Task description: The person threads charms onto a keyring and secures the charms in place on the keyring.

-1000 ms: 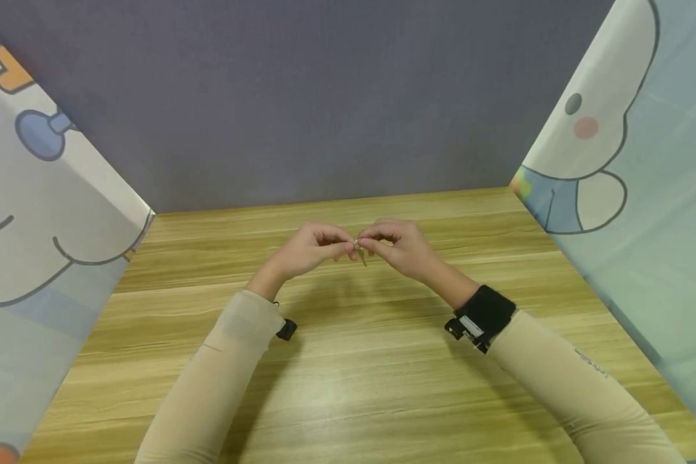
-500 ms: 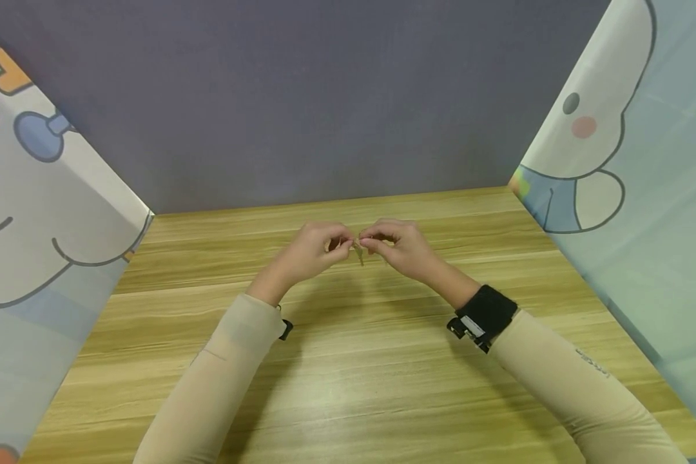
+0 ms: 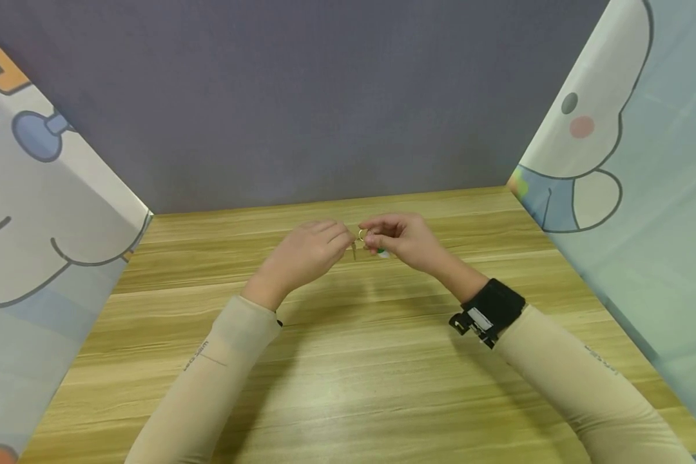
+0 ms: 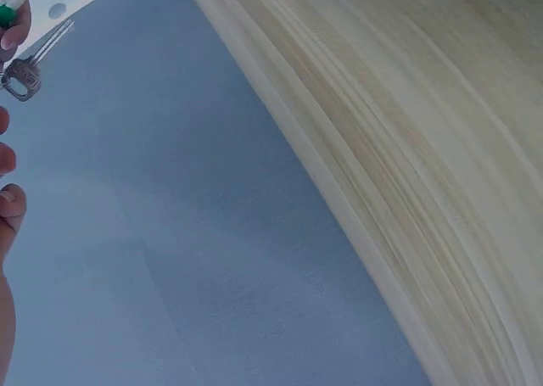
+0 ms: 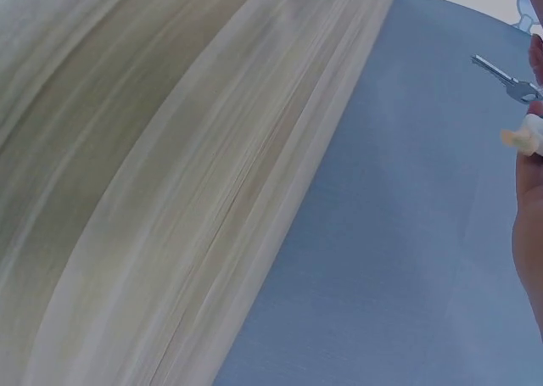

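In the head view my left hand (image 3: pixel 304 261) is turned back up, its fingertips at the top of a small metal key (image 3: pixel 354 251) that hangs blade down. Most of its grip is hidden. Across a narrow gap, my right hand (image 3: pixel 403 240) pinches a brass-coloured key ring (image 3: pixel 361 235) between thumb and forefinger. A small green and white piece (image 3: pixel 384 253) shows below the right fingers. The left wrist view shows the key (image 4: pixel 25 79) from its bow to its blade, beside the curled left fingertips (image 4: pixel 7 157). In the right wrist view a pale piece (image 5: pixel 528 137) sits at the right fingers.
Both hands are above a wood-grain table (image 3: pixel 348 361). A grey-blue panel (image 3: pixel 325 103) stands along its back edge. Cartoon-printed sheets (image 3: pixel 586 116) line both sides. A black strap with a small device (image 3: pixel 490 312) sits on the right wrist.
My left hand has rolled over, back upward, and the key now hangs nearer its fingertips. My right hand has opened slightly away, so the ring and the green and white piece show.
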A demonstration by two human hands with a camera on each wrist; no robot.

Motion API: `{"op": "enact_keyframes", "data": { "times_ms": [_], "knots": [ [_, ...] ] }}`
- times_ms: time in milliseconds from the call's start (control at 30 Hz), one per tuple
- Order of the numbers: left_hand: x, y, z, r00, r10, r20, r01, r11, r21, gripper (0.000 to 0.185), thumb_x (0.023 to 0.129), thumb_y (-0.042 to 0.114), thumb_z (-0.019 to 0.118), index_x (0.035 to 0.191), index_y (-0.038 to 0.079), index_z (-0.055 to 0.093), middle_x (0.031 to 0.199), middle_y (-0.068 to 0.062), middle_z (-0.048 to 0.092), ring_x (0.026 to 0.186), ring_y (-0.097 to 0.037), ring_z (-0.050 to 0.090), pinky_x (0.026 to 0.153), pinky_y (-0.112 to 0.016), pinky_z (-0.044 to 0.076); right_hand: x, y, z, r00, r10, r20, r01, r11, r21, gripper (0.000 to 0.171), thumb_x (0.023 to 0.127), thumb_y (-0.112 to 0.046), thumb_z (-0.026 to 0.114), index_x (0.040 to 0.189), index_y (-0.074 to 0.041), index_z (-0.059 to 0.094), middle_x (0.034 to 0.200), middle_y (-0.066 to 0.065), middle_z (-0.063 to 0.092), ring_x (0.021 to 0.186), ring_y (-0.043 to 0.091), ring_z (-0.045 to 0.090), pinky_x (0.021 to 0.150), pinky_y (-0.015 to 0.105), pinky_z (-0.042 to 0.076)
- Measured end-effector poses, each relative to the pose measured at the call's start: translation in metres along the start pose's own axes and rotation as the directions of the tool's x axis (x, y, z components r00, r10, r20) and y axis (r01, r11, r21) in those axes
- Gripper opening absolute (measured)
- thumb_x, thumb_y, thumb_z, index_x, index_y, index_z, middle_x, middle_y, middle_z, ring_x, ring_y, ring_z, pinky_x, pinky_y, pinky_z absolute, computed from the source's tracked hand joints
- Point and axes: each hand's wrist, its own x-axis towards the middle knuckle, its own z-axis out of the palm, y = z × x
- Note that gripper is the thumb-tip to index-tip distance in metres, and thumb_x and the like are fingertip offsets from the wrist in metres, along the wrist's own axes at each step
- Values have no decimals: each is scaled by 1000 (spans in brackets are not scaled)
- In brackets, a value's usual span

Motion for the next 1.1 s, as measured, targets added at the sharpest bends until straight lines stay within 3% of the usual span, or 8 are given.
{"op": "enact_keyframes", "data": {
  "times_ms": [67,233,433,600,700,833,967,1100],
  "knots": [
    [0,1,-1,1000,9,3,-9,1000,30,16,106,-1,58,115,7,68,108,-2,72,98,-18,70,89,-34,61,0,-1,0,999,31,22,-31,1000,-4,30,104,-7,68,132,0,72,102,17,79,87,36,75,72,32,62],
    [0,2,0,999,35,-7,-35,997,74,15,104,-2,61,115,6,67,108,-2,72,97,-18,70,86,-34,62,0,0,-2,998,38,43,-36,998,-54,30,104,-9,69,132,-1,72,99,13,78,84,33,74,66,25,57],
    [1,2,-1,997,64,-31,-61,993,105,13,101,-3,64,111,5,67,105,-3,71,95,-18,69,85,-32,61,3,-2,-4,995,65,74,-60,996,-70,29,104,-10,70,132,-3,74,98,12,78,84,35,73,66,26,57],
    [2,3,0,995,81,-50,-75,989,124,11,100,-1,65,109,5,68,101,-3,71,92,-18,68,81,-31,60,4,-1,-5,992,72,105,-66,996,-61,30,103,-9,70,131,0,73,103,16,79,82,22,74,72,30,62],
    [3,5,0,995,89,-36,-83,986,146,9,102,1,64,107,6,68,100,-2,70,90,-18,67,80,-30,59,5,0,-6,989,76,127,-70,996,-46,29,103,-8,70,130,3,73,106,21,79,81,13,74,75,31,63],
    [3,7,1,997,79,-11,-77,986,146,8,105,2,62,108,7,68,100,-1,71,89,-17,66,78,-29,57,5,1,-6,986,87,145,-83,996,-28,28,104,-8,69,129,3,73,106,25,78,82,18,75,78,35,64],
    [3,7,2,998,61,6,-61,988,140,8,106,2,61,108,7,67,100,-1,69,87,-16,64,77,-29,55,5,4,-5,984,103,146,-98,994,-38,28,105,-12,69,129,1,73,103,18,78,86,24,74,76,31,63],
    [4,8,1,999,40,37,-44,992,117,7,107,4,60,109,7,66,98,-1,68,85,-16,62,76,-30,56,3,7,-4,982,115,149,-104,991,-78,27,107,-17,67,128,-2,74,100,12,75,86,22,71,74,26,58]
  ]
}}
